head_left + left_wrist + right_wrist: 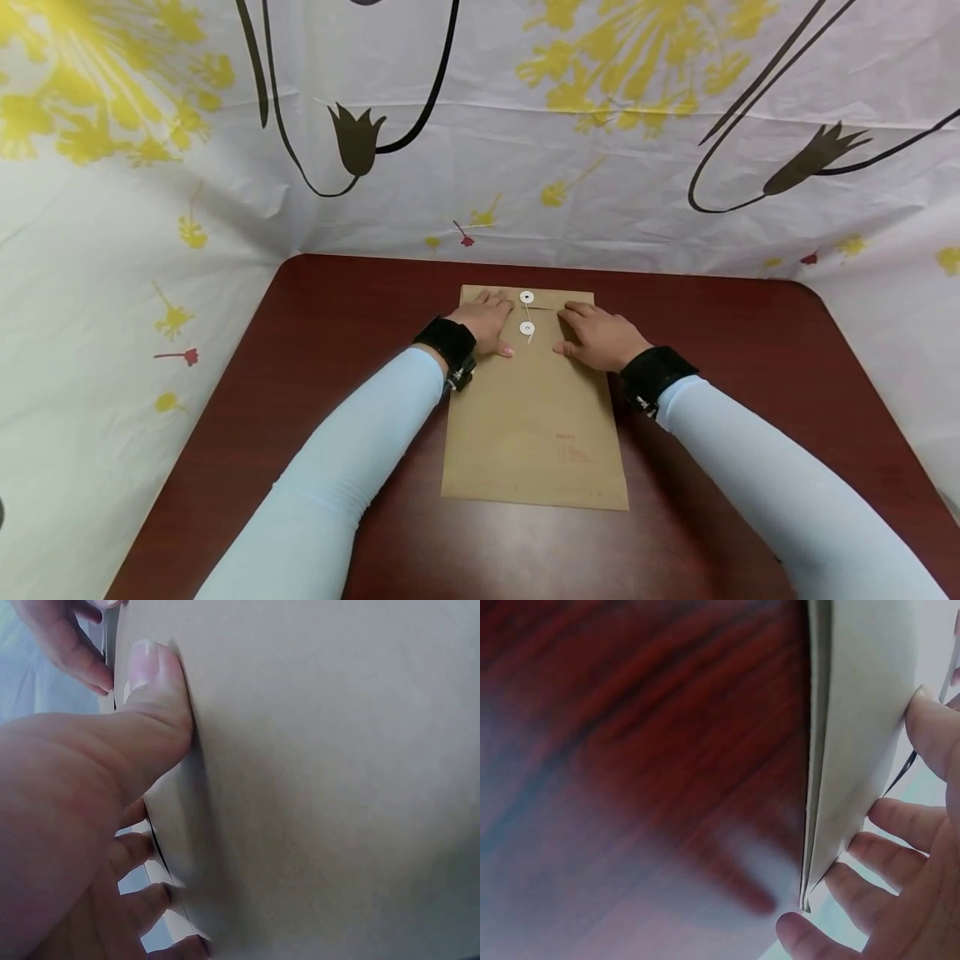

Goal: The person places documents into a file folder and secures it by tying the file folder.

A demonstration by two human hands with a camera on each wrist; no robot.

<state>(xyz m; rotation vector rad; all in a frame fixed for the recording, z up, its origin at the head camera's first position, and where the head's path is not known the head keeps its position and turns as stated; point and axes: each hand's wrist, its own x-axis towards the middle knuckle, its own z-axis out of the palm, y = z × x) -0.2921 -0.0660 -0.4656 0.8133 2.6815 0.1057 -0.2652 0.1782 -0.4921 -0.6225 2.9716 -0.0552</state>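
A brown paper string-tie envelope [534, 425] lies flat on the table, its flap folded down at the far end. Two white round buttons, the upper one [527, 297] on the flap and the lower one [527, 328] on the body, are joined by a thin string with a short loose tail. On the left part of the flap rests my left hand [486, 322], fingers spread and thumb touching the paper [337, 750]. My right hand [600, 335] lies on the right side, its fingertips at the flap's edge. Small red print [573, 448] shows near the bottom right.
The dark red wooden table [337, 325] has rounded far corners. A white cloth [495, 158] with yellow and dark flower patterns hangs behind it and at both sides. Black bands with small cameras, such as the left one [447, 340], circle both wrists.
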